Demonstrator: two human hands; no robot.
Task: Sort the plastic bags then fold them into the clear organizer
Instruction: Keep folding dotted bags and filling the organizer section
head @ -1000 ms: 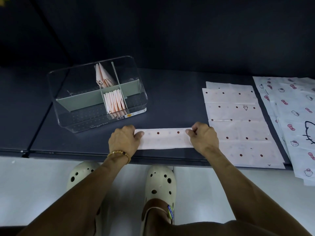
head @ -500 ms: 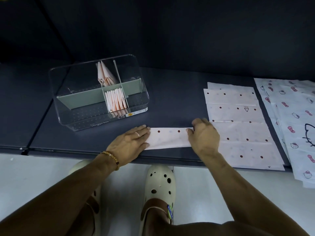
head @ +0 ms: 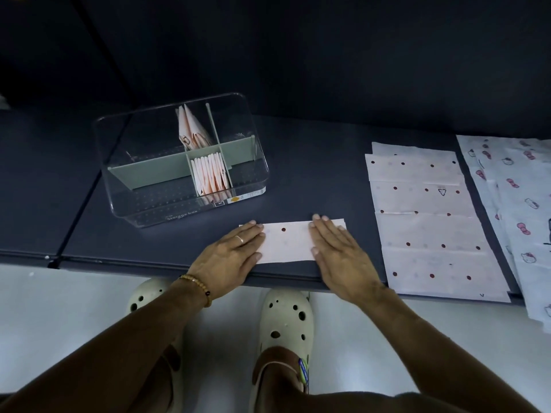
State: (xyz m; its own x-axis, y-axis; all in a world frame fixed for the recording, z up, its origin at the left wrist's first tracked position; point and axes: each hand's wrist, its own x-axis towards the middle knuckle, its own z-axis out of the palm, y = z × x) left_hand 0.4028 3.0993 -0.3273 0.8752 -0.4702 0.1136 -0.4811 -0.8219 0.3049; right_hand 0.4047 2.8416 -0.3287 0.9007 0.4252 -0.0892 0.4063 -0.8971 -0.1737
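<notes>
A clear organizer [head: 143,186] stood at the left of the dark table [head: 313,174], split by grey dividers. Folded bags [head: 212,175] stood upright in its near middle compartment, and a few more folded bags [head: 192,129] leaned in the compartment behind.

Just in front of the organizer, near the table's front edge, lay a folded dotted bag [head: 286,244], a flat pale strip. The left hand [head: 229,260] reached in from the lower left, wrist bent, palm down. Its fingers were straight and spread, pressing flat on the strip's left end; it gripped nothing. A ring sat on one finger and a beaded bracelet [head: 198,286] circled the wrist.

The right hand [head: 340,257] came in from the lower right, also palm down. Its fingers were straight and close together, laid flat over the strip's right end, the thumb resting on the strip. It pressed rather than pinched.

Further right lay a stack of unfolded dotted bags [head: 429,222], overlapping one another. At the far right edge lay cartoon-print bags [head: 518,189], partly hanging off the table.

Below the table edge, pale clogs [head: 283,323] stood on a light floor.
</notes>
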